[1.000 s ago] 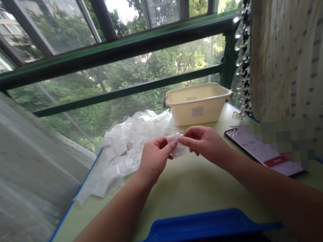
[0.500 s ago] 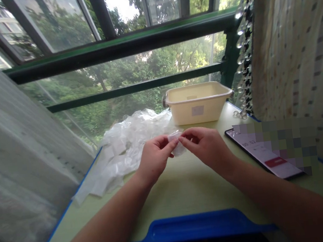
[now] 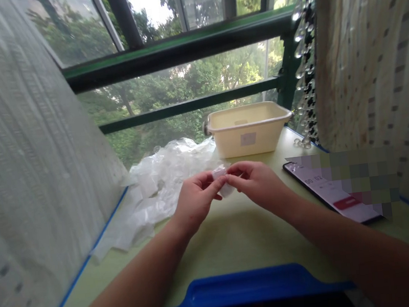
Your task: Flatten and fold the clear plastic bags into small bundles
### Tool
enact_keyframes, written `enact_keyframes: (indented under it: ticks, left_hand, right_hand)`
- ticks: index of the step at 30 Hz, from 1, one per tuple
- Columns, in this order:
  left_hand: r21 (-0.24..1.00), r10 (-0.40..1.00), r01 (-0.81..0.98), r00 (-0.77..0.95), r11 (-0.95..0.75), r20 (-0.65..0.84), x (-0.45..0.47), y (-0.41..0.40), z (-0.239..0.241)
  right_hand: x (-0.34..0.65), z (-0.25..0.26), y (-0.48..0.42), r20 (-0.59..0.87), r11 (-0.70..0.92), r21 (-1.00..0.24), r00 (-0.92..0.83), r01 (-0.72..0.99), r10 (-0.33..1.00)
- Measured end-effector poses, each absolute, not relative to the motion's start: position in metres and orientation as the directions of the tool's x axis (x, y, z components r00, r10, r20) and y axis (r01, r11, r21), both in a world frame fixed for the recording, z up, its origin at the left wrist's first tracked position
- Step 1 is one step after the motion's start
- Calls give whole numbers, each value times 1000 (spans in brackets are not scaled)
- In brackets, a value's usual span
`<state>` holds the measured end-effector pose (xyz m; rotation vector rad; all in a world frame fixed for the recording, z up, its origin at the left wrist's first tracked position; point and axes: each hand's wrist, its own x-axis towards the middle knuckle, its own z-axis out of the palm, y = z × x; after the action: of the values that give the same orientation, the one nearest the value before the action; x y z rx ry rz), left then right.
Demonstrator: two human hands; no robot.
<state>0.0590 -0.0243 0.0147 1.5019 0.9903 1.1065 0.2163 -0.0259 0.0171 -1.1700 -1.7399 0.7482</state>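
Between my two hands is a small clear plastic bag (image 3: 226,190), held above the middle of the table. My left hand (image 3: 197,196) pinches its left side between thumb and fingers. From the right, my right hand (image 3: 254,180) grips the bag too, and both thumbs nearly meet on it. A whitish patch shows at its upper part; whether that is a label or contents I cannot make out. Just left of my hands lies a loose heap of clear plastic bags (image 3: 165,170).
A cream plastic basin (image 3: 229,143) with a small label stands at the back of the light green table (image 3: 233,248). On the right lies a phone (image 3: 331,195), partly blurred out. Curtains (image 3: 41,142) hang at both sides, and a green window rail (image 3: 178,53) runs behind.
Both hands stay on the small bag, and the bag looks slightly more bunched between the fingers. The left curtain has swung inward over more of the window.
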Motion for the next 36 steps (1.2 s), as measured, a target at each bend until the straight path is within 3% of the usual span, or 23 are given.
enact_keyframes:
  ticks: [11, 15, 18, 22, 26, 32, 36]
  left_hand:
    - [993, 954, -25, 275, -117, 119, 59, -23, 13]
    - [992, 951, -29, 284, -119, 122, 59, -22, 12]
    - [991, 947, -31, 294, -128, 131, 59, -23, 13]
    - [990, 943, -48, 301, -133, 141, 58, -23, 13]
    - [991, 941, -60, 309, -122, 135, 58, -23, 13]
    - [993, 943, -66, 313, -100, 116, 58, -22, 14]
    - [994, 943, -75, 318, -83, 103, 59, -22, 13]
  right_hand:
    - [216, 18, -28, 404, 392, -816, -66, 425, 912]
    - [214, 20, -28, 291, 311, -925, -123, 217, 949]
    - [214, 22, -28, 132, 140, -990, -169, 33, 977]
    - [216, 24, -26, -1, -7, -999, -190, -31, 982]
    - [217, 21, -24, 47, 48, -999, -181, 3, 982]
    - [218, 15, -21, 276, 283, -936, -64, 211, 959]
    - [217, 15, -21, 314, 345, -888, -146, 304, 938]
